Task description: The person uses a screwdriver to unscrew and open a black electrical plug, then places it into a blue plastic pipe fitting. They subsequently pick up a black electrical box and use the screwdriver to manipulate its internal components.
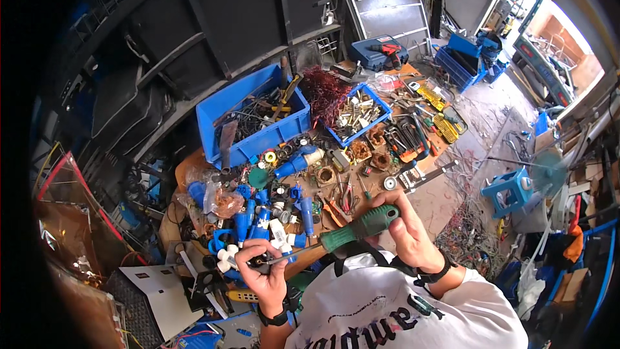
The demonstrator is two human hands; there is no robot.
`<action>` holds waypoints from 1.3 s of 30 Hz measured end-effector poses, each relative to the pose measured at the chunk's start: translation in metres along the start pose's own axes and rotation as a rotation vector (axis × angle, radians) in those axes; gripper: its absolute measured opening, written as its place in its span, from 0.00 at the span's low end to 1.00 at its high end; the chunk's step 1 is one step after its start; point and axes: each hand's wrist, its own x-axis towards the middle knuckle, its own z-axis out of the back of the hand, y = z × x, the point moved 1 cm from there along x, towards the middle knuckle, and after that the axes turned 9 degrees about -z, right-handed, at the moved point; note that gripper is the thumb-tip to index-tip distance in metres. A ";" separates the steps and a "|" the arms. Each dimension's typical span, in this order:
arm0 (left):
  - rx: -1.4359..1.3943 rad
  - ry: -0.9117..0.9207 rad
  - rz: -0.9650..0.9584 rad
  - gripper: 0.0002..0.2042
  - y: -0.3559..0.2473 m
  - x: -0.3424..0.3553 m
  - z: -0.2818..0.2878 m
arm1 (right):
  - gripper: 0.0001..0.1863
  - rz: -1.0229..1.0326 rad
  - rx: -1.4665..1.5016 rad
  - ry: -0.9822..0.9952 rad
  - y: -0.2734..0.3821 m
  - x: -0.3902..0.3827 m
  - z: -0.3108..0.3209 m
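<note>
1. Right hand: fingers and thumb closed about the butt end of a green-handled screwdriver; dark band at the wrist.
2. Screwdriver: held in front of the person's chest, above the near edge of the table. It lies slantwise, handle to the right, metal shaft running down and left to the left hand.
3. Left hand: fingers curled toward the thumb in a narrow pinch on a small round part, dark with a brass-coloured centre. Shaft tip reaches this part; whether it is seated in it cannot be told. Dark band at this wrist also.
4. Just beyond the left hand: white fittings and blue connectors, heaped closely together.
5. Beyond the screwdriver: red-handled pliers lying on the table. To their right, a caliper-like tool.
6. Farther back: a large blue bin of mixed metal items; to its right, a smaller blue tray of brass-coloured pieces, with a tangle of reddish wire between the two.
7. Far end of the table: a red and black drill by a blue case.
</note>
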 end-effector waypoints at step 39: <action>0.044 0.064 -0.129 0.23 -0.006 0.008 0.004 | 0.23 -0.019 -0.008 -0.079 -0.009 -0.005 -0.005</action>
